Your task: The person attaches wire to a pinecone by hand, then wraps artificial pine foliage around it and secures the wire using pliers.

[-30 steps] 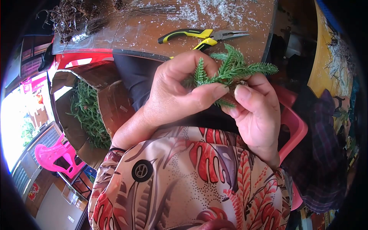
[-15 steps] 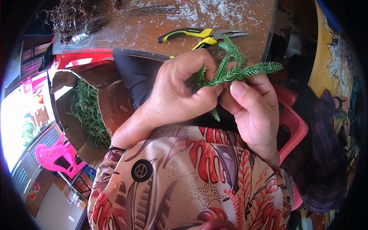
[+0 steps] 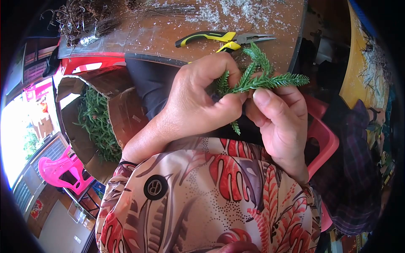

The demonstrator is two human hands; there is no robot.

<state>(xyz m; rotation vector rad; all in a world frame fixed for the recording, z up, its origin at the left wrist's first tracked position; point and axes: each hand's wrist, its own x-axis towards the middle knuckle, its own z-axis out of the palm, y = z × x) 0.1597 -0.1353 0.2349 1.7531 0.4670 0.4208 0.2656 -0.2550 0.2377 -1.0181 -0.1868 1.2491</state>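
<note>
A green artificial pine sprig [image 3: 270, 80] with several feathery tips is held between my two hands, above my lap. My left hand [image 3: 202, 90] pinches its stem end between thumb and fingers, and one small tip pokes out below. On the other side, my right hand [image 3: 280, 114] is closed on the sprig, its thumb pressed near the stem. Just beyond my hands, yellow-and-black long-nose pliers [image 3: 238, 39] lie on the table with jaws to the right. The point where the fingertips meet the stem is partly hidden.
The brown table [image 3: 160, 40] carries white flakes [image 3: 240, 12], thin dark stems and a brown dried bundle [image 3: 82, 21]. An open cardboard box [image 3: 126, 111] of green sprigs [image 3: 97, 126] stands at the left. Pink chairs [image 3: 63, 170] and a person's plaid-clothed part [image 3: 358, 168] are around.
The sprig has turned in my fingers, so its tips spread further right and one tip hangs lower. My right thumb has shifted slightly left and up. Both hands remain closed on it.
</note>
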